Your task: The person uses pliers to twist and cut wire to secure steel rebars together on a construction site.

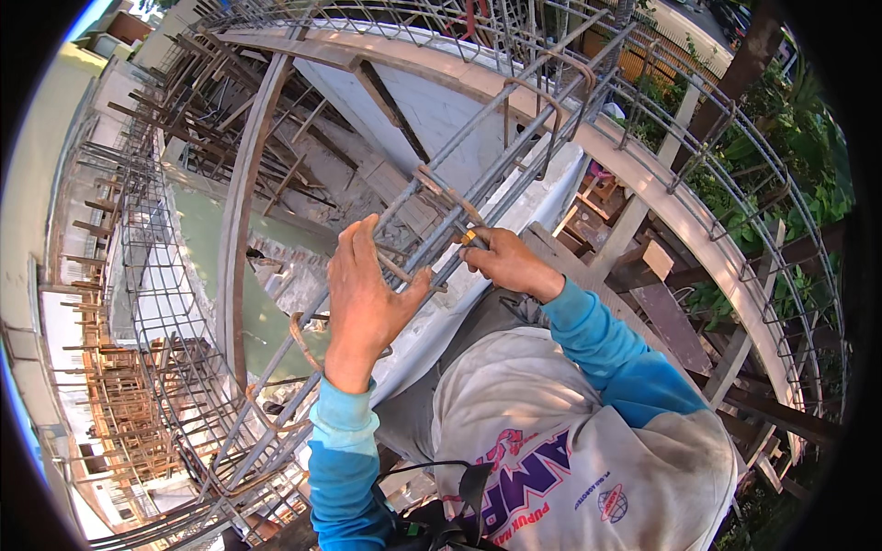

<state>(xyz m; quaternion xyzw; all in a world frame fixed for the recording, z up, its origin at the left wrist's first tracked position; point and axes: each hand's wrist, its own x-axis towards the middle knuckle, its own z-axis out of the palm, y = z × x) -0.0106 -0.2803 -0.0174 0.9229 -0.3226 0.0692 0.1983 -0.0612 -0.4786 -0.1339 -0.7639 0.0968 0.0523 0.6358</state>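
In the head view, my right hand (506, 262) is closed around a hand tool (470, 237) with a yellow-orange part; its kind is hard to tell. The tool's end is at the long steel reinforcing bars (441, 237), beside a rusty rebar stirrup (448, 193). My left hand (372, 296) is spread, with its fingers over the bars and its thumb near the bent end of another stirrup (400, 268). Whether its palm touches the steel is hidden. More stirrups (303, 341) stand around the same bars towards the lower left and the upper right.
A white wall top (413, 358) runs under the cage. Curved formwork boards (696, 206) and more rebar cages (158, 303) surround me. A timber beam (238, 206) crosses at left above a deep drop with props and rubble. Timber planks (565, 255) lie at right.
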